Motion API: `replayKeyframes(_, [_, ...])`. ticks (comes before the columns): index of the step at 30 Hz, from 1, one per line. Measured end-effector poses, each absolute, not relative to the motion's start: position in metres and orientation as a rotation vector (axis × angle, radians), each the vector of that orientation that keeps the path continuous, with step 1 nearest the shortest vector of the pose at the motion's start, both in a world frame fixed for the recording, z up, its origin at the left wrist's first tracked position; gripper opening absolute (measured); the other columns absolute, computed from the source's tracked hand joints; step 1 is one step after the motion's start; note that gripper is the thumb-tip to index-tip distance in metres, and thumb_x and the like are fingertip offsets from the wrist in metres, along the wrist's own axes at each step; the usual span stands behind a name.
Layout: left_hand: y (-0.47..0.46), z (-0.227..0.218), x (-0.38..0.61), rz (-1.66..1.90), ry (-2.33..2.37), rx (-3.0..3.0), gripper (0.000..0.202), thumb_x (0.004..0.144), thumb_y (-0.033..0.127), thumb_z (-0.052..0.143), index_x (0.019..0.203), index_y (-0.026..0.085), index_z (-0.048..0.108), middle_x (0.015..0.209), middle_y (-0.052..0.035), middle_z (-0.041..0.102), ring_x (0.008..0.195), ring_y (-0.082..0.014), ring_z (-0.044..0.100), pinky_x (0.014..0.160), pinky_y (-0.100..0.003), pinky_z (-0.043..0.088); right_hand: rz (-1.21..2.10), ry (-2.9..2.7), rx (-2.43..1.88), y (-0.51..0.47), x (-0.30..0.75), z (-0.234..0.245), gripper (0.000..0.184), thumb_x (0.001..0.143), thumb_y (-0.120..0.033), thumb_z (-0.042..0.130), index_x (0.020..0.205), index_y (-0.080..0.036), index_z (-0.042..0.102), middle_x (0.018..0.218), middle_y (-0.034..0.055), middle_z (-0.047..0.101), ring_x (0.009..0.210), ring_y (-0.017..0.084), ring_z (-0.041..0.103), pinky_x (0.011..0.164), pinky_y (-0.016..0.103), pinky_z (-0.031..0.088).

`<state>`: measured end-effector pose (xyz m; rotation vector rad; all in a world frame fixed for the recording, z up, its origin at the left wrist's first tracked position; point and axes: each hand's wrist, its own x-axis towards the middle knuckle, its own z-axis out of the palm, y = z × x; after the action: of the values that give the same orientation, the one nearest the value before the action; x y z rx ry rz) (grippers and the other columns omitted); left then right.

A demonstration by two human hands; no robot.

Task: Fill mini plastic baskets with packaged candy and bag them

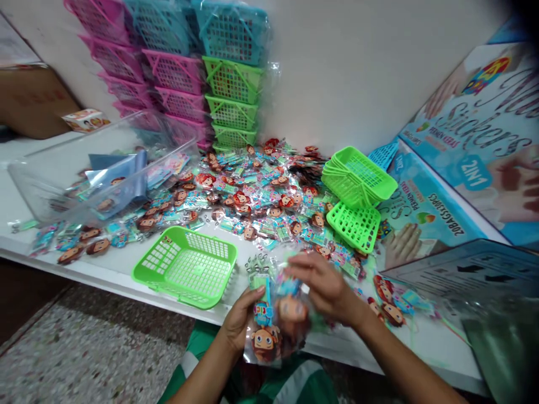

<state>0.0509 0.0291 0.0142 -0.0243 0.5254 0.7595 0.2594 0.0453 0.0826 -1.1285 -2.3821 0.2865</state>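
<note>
My left hand (242,317) grips a transparent packet (263,331) by its edge, over the table's front edge. Inside it are a brown-haired cartoon head and a small blue and green sachet printed "Stick". Beside it my right hand (326,283), slightly blurred, has its fingers closed on the top of a second packet (291,308) of the same kind, smeared by motion. The two packets overlap or nearly touch. Left of my hands, a green plastic basket (191,269) with nothing visible inside stands at the table's front edge.
Many similar packets (240,199) lie heaped across the white table (236,320). A transparent bin (54,151) stands at left. Bagged baskets (231,78) are stacked along the wall. Green baskets (357,174) and blue printed cartons (438,207) are at right.
</note>
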Motion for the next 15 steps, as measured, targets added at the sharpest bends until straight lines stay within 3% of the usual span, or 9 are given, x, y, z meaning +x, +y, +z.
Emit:
replayKeyframes(4, [0.03,0.012,0.052,0.717,0.462,-0.08,0.011,0.077,0.017,0.061,0.086,0.011,0.064,0.061,0.0011,0.062,0.053,-0.0114,0.06,0.066,-0.025,0.049,0.324,-2.68,-0.894,0.02,0.227,0.083,0.042,0.086,-0.018,0.047,0.127,-0.024,0.051,0.125,0.0071,0.058,0.105,0.023,0.05,0.087,0.039,0.042])
replayKeyframes(9, [0.026,0.012,0.05,0.699,0.393,-0.045,0.04,0.083,0.044,0.057,0.105,0.011,0.061,0.072,-0.0044,0.067,0.073,-0.02,0.066,0.079,-0.034,0.049,0.358,-2.68,-0.933,0.016,0.222,0.079,0.039,0.081,-0.013,0.051,0.12,-0.018,0.054,0.116,0.0105,0.061,0.098,0.023,0.05,0.084,0.04,0.042])
replayKeyframes(13, [0.023,0.014,0.052,0.793,0.539,0.036,0.028,0.081,0.026,0.062,0.106,0.014,0.06,0.083,-0.0056,0.071,0.081,-0.0216,0.068,0.082,-0.035,0.05,0.642,-2.421,-0.997,0.027,0.227,0.076,0.038,0.086,-0.013,0.043,0.123,-0.019,0.047,0.105,0.0075,0.063,0.09,0.017,0.056,0.081,0.032,0.046])
replayKeyframes(15, [0.023,0.015,0.052,0.806,0.618,0.048,0.022,0.081,0.021,0.062,0.102,0.014,0.061,0.083,-0.0059,0.072,0.08,-0.0217,0.069,0.081,-0.035,0.052,0.561,-2.203,-1.298,0.045,0.239,0.065,0.034,0.091,-0.019,0.039,0.124,-0.019,0.045,0.105,0.0074,0.062,0.09,0.016,0.058,0.08,0.03,0.046])
